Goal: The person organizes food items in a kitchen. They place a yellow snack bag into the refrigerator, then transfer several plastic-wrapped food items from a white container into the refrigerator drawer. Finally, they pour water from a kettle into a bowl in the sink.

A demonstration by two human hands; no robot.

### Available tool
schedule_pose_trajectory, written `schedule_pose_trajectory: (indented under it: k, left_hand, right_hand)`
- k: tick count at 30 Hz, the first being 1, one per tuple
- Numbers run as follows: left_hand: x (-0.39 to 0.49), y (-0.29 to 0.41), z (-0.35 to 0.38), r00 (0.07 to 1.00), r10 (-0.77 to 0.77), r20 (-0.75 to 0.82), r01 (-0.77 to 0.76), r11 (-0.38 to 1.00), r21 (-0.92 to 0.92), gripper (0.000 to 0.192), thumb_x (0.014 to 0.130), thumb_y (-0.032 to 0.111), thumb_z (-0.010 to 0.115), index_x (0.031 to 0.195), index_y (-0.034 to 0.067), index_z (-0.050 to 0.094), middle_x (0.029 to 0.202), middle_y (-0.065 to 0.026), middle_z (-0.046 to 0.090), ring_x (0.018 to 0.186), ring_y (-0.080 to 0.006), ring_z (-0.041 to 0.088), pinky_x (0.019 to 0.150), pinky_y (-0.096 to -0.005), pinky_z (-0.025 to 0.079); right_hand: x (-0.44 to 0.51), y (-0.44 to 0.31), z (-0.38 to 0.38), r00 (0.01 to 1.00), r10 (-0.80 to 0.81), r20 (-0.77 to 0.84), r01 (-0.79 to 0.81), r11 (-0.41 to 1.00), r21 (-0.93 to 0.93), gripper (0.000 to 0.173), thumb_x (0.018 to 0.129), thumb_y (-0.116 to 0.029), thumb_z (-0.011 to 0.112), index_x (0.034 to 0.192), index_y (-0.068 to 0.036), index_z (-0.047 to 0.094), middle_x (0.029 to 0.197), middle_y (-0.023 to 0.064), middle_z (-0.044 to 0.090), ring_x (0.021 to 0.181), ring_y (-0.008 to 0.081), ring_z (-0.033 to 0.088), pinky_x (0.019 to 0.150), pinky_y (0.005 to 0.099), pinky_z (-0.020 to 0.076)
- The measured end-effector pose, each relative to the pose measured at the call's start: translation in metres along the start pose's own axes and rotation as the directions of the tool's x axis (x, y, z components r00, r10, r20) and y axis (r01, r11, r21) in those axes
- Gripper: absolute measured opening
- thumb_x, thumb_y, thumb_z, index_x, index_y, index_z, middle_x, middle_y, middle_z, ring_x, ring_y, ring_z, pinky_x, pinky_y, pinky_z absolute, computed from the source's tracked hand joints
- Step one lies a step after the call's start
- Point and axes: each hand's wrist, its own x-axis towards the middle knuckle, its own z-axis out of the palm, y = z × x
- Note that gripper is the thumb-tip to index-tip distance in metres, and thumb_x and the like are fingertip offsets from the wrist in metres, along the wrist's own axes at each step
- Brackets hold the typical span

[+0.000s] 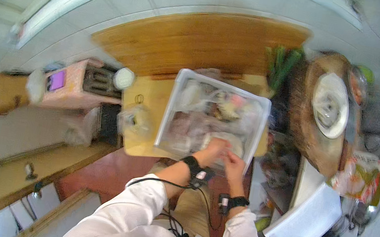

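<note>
A clear plastic bin (pixel 164 125) with a whitish rim stands before me, packed with bagged items. In its near right part lies a pale, rounded plastic bag (pixel 240 144). My left hand (pixel 216 149) and my right hand (pixel 236 164) meet over this bag. Their fingertips are bunched close together and appear to pinch its top, though blur hides the detail. Farther back in the bin, a clear bag with yellowish and pink contents (pixel 228 108) sits beside whitish plastic wrapping (pixel 190 95). Each wrist wears a black strap with a cable.
The bin rests on a yellow wooden table (pixel 137 145), beside a clear bag (pixel 136 122) and a white round lid (pixel 123 78). Green stalks (pixel 282 68) lie behind it. To the right, a thick wooden block (pixel 300 111) carries a white oval dish (pixel 337 125); a white container (pixel 305 219) sits nearer.
</note>
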Motion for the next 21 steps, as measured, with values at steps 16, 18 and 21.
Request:
schedule_pose_trajectory:
  k: [16,18,21]
  left_hand:
    - [-0.034,-0.003,-0.013,0.814,0.565,0.132,-0.479,0.524,0.704,0.020,0.089,0.015,0.056,0.083,-0.001,0.068,0.088,-0.0126,0.067,0.089,-0.0263,0.062,0.081,-0.0371,0.047]
    - [-0.045,-0.005,-0.017,0.825,0.511,0.241,-0.489,0.432,0.758,0.018,0.083,0.012,0.057,0.077,-0.001,0.068,0.089,-0.0152,0.067,0.088,-0.0329,0.063,0.081,-0.0383,0.048]
    - [-0.052,-0.006,-0.019,0.794,0.494,0.355,-0.534,0.287,0.795,0.015,0.078,0.007,0.055,0.084,0.000,0.067,0.094,-0.0167,0.065,0.093,-0.0366,0.061,0.083,-0.0403,0.048]
  right_hand:
    - [0.007,0.018,-0.003,0.990,0.067,0.125,-0.124,0.837,0.532,0.013,0.085,-0.010,0.069,0.092,0.000,0.071,0.091,0.0055,0.070,0.075,0.0140,0.060,0.069,0.0300,0.0475]
    - [0.007,0.013,-0.008,0.988,0.073,0.139,-0.137,0.832,0.537,0.011,0.083,-0.009,0.071,0.089,0.001,0.071,0.090,0.0059,0.070,0.075,0.0144,0.061,0.069,0.0300,0.0473]
    - [0.004,-0.002,-0.008,0.987,0.132,0.094,-0.158,0.911,0.381,0.006,0.075,-0.002,0.073,0.078,-0.001,0.069,0.085,0.0073,0.070,0.077,0.0131,0.062,0.070,0.0279,0.0473]
